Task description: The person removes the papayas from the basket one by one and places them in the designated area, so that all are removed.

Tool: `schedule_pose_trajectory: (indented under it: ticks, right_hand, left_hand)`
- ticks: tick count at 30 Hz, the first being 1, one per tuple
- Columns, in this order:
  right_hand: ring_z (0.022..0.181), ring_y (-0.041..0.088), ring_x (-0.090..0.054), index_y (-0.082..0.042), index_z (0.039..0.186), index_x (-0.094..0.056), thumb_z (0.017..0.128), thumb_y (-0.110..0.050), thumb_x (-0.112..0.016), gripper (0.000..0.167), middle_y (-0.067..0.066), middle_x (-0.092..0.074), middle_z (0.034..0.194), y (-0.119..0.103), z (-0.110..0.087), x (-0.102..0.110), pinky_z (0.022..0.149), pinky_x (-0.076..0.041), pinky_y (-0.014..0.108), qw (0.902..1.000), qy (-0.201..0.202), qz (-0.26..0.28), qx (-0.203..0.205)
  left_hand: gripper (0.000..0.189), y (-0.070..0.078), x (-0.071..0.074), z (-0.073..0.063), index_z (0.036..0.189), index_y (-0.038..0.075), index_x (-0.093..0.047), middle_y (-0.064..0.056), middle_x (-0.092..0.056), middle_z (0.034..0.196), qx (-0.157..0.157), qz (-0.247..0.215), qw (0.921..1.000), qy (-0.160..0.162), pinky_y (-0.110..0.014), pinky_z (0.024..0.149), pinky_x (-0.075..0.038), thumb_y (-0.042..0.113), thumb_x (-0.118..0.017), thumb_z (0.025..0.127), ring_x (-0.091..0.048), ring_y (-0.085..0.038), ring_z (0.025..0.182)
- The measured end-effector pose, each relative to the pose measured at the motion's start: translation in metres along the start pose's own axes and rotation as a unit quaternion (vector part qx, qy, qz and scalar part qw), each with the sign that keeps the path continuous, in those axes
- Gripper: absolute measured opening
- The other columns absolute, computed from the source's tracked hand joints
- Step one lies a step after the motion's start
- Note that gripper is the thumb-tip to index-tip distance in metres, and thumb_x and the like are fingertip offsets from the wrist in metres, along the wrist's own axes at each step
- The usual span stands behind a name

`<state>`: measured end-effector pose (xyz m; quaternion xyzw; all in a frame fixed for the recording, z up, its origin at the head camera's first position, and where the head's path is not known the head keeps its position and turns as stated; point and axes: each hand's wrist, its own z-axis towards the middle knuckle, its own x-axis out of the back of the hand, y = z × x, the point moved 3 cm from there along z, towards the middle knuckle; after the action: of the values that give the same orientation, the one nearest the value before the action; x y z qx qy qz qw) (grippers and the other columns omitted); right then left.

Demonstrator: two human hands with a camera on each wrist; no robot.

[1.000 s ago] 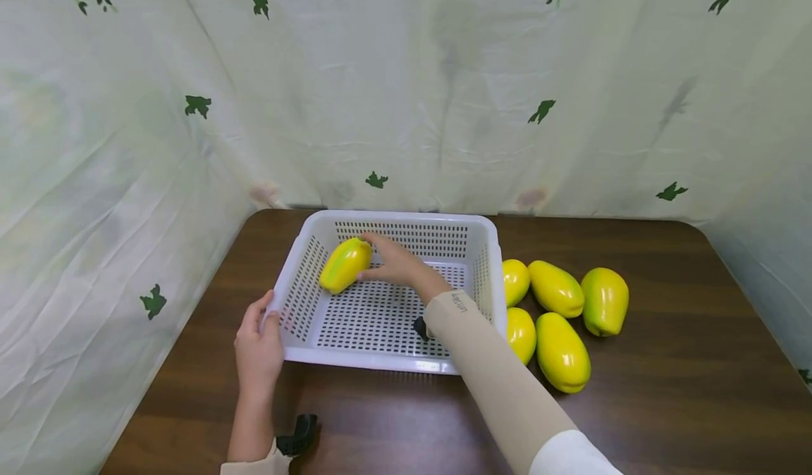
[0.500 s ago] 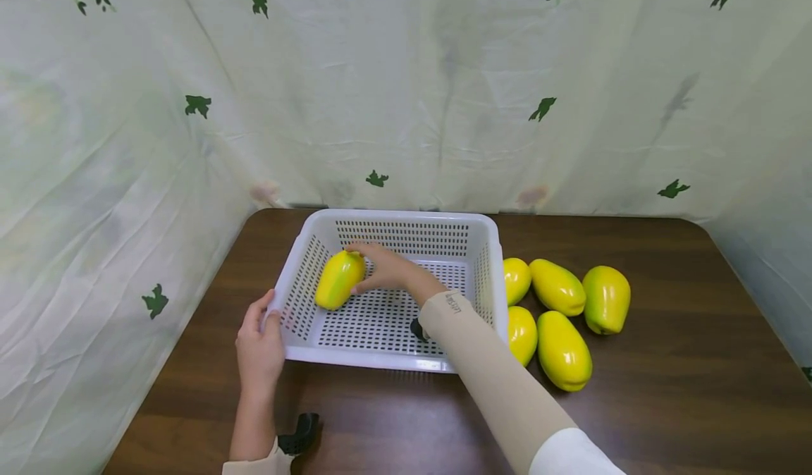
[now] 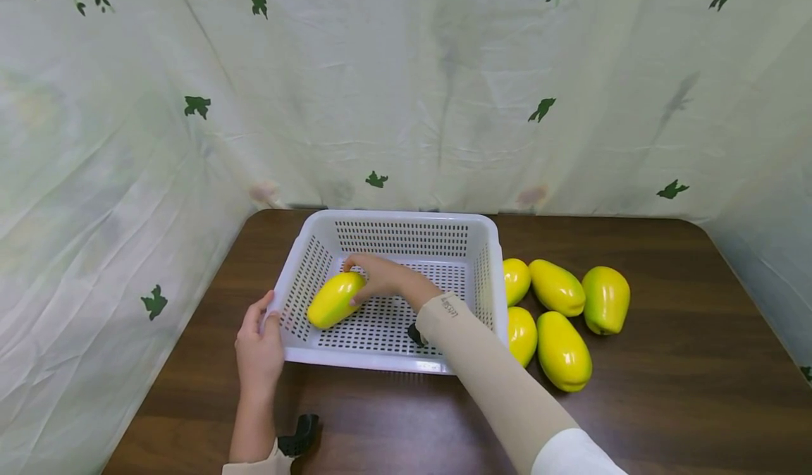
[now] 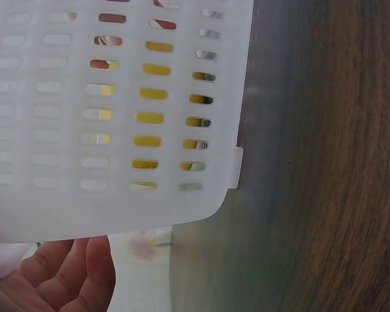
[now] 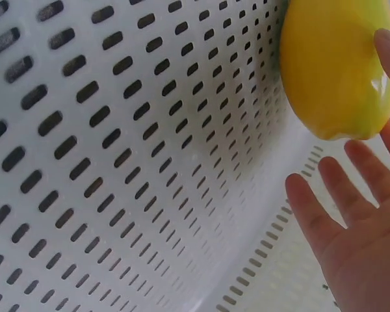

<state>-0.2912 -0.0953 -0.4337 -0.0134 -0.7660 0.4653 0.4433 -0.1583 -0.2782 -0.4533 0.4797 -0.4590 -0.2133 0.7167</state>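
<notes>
In the head view my left hand point(image 3: 259, 348) grips the left rim of a white perforated plastic basket point(image 3: 393, 366); in the left wrist view its curled fingers point(image 4: 94, 276) show at the basket's edge. My right hand point(image 3: 385, 280) reaches inside the basket and holds a glossy yellow-green papaya point(image 3: 334, 301) by its right end, between thumb and forefinger. That papaya lies tilted near the basket's left wall. From the right wrist, the thumb overlaps the papaya point(image 5: 338, 65) while the other fingers point(image 5: 312, 211) spread apart from it.
Several more yellow papayas point(image 3: 563, 352) lie on the brown wooden table point(image 3: 691, 362) right of the basket, two partly hidden by its wall. A pale curtain point(image 3: 406, 94) with leaf and bird prints hangs behind the table. My right forearm crosses the basket's front right corner.
The papaya in the basket has moved toward the front left, turning as it went, and my right hand has moved nearer with it. My left hand and the basket stay in place.
</notes>
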Motion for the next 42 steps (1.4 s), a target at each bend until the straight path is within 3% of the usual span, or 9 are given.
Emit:
schedule_pose_trajectory:
  ticks: [4,7,11,16,21,24,31,36,42]
  right_hand:
    - [0.109,0.013,-0.044,-0.014,0.127,-0.046,0.071,-0.018,-0.077,0.064,0.001,-0.048,0.123,0.001,0.001,-0.002,0.094,-0.034,0.027,0.9999,-0.011,0.002,0.008]
    - [0.106,0.013,-0.044,-0.018,0.133,-0.043,0.073,-0.023,-0.075,0.067,0.001,-0.047,0.122,0.001,0.001,-0.003,0.091,-0.036,0.028,0.9991,-0.029,-0.031,0.005]
    - [0.102,0.013,-0.042,-0.022,0.133,-0.045,0.075,-0.030,-0.072,0.064,0.000,-0.046,0.118,0.000,-0.002,-0.004,0.089,-0.035,0.028,0.9961,-0.046,-0.075,-0.004]
    - [0.103,0.012,-0.044,-0.019,0.129,-0.048,0.074,-0.028,-0.074,0.062,-0.002,-0.050,0.120,0.001,-0.003,-0.003,0.092,-0.034,0.029,0.9977,-0.045,-0.049,-0.006]
    - [0.101,0.013,-0.047,-0.019,0.127,-0.050,0.073,-0.026,-0.075,0.061,-0.001,-0.052,0.117,0.002,-0.004,0.000,0.091,-0.036,0.030,0.9991,-0.036,-0.021,0.005]
    - [0.098,0.012,-0.047,-0.019,0.124,-0.051,0.073,-0.026,-0.075,0.057,-0.002,-0.053,0.114,0.002,-0.006,0.003,0.088,-0.037,0.027,0.9994,-0.028,-0.011,0.016]
    - [0.097,0.012,-0.048,-0.020,0.117,-0.053,0.073,-0.024,-0.075,0.050,-0.003,-0.053,0.111,0.001,-0.012,0.010,0.084,-0.039,0.027,0.9991,-0.005,0.024,0.033]
    - [0.099,0.013,-0.048,-0.018,0.117,-0.053,0.073,-0.022,-0.075,0.050,-0.003,-0.052,0.113,0.002,-0.016,0.015,0.086,-0.039,0.026,0.9969,0.003,0.057,0.054]
    - [0.101,0.018,-0.049,-0.017,0.117,-0.052,0.072,-0.021,-0.076,0.050,-0.002,-0.051,0.115,0.001,-0.023,0.025,0.083,-0.042,0.026,0.9937,0.017,0.095,0.058]
  left_hand:
    - [0.038,-0.038,-0.007,0.016,0.133,0.029,-0.043,0.003,-0.045,0.132,-0.016,0.010,0.9997,0.015,-0.042,0.085,-0.043,0.034,-0.034,0.095,-0.049,-0.021,0.107]
    - [0.039,-0.031,-0.006,0.013,0.133,0.028,-0.043,0.002,-0.046,0.132,-0.015,0.013,0.9997,0.014,-0.042,0.084,-0.043,0.032,-0.034,0.096,-0.050,-0.021,0.106]
    - [0.040,0.005,0.000,-0.001,0.134,0.016,-0.043,-0.010,-0.045,0.132,-0.003,-0.009,1.0000,0.001,-0.046,0.085,-0.041,0.026,-0.034,0.096,-0.049,-0.028,0.107]
    - [0.038,-0.052,-0.010,0.022,0.133,0.034,-0.041,0.006,-0.045,0.131,-0.017,0.017,0.9996,0.015,-0.039,0.081,-0.045,0.038,-0.034,0.095,-0.051,-0.018,0.105]
    - [0.038,-0.070,-0.013,0.029,0.134,0.034,-0.040,0.005,-0.043,0.133,-0.024,-0.004,0.9997,0.005,-0.039,0.081,-0.046,0.036,-0.034,0.096,-0.050,-0.019,0.106]
    - [0.038,-0.065,-0.013,0.028,0.133,0.036,-0.040,0.006,-0.043,0.133,-0.012,0.019,0.9997,0.013,-0.040,0.081,-0.045,0.039,-0.035,0.095,-0.050,-0.019,0.106]
    - [0.038,0.012,0.002,-0.003,0.130,0.011,-0.047,-0.015,-0.050,0.125,-0.012,-0.009,0.9997,0.019,-0.050,0.083,-0.042,0.019,-0.036,0.095,-0.052,-0.030,0.099]
    - [0.038,0.020,0.005,-0.007,0.131,0.012,-0.046,-0.013,-0.050,0.126,0.008,-0.009,0.9999,0.011,-0.048,0.085,-0.042,0.018,-0.036,0.096,-0.051,-0.028,0.100]
    - [0.038,0.017,0.004,-0.006,0.131,0.010,-0.046,-0.014,-0.049,0.126,-0.004,-0.015,0.9998,0.010,-0.048,0.084,-0.042,0.018,-0.035,0.096,-0.052,-0.028,0.099]
